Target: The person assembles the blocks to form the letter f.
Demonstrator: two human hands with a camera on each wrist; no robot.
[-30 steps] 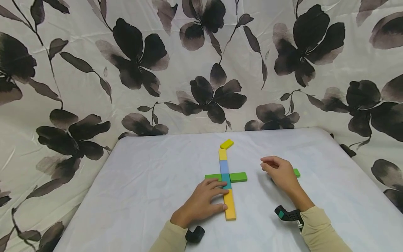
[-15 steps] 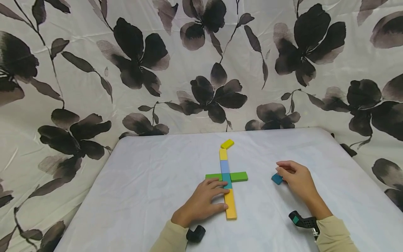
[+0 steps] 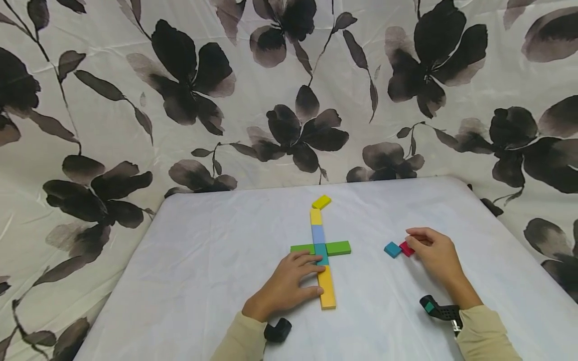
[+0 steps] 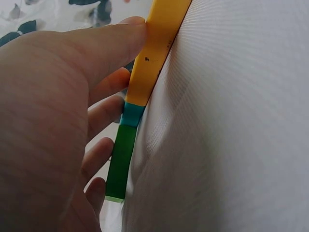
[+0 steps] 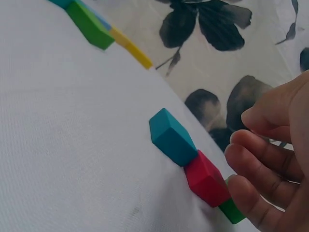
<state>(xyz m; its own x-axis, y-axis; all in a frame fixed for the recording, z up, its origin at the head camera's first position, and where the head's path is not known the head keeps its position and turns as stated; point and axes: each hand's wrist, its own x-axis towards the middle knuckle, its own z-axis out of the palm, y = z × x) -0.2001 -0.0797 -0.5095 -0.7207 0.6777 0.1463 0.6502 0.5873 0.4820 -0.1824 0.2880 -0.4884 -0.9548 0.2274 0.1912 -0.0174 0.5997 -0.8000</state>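
On the white-covered table, flat coloured blocks form a cross. Its stem has a long yellow block [image 3: 327, 288], a teal block [image 3: 321, 253], a light blue block [image 3: 318, 233] and a short yellow block [image 3: 315, 216]. Green blocks make the arms, the right one [image 3: 338, 248] fully visible. My left hand [image 3: 289, 281] rests against the cross, thumb on the long yellow block, fingertips at the teal and left green blocks [image 4: 120, 162]. My right hand [image 3: 435, 253], fingers loosely bent and holding nothing, hovers beside a red block [image 5: 206, 179]. That block lies between a teal block [image 5: 171, 137] and a partly hidden green block [image 5: 233, 210].
A tilted yellow block [image 3: 322, 202] lies at the top end of the stem. Behind the table hangs a flower-patterned cloth [image 3: 253, 90]. White tabletop [image 3: 194, 260] extends left of the cross. Black wrist cameras [image 3: 277, 331] sit on both wrists.
My right hand has moved to the right, uncovering first the loose teal block, then the red one, and covering the green one in the head view. My left hand stays put.
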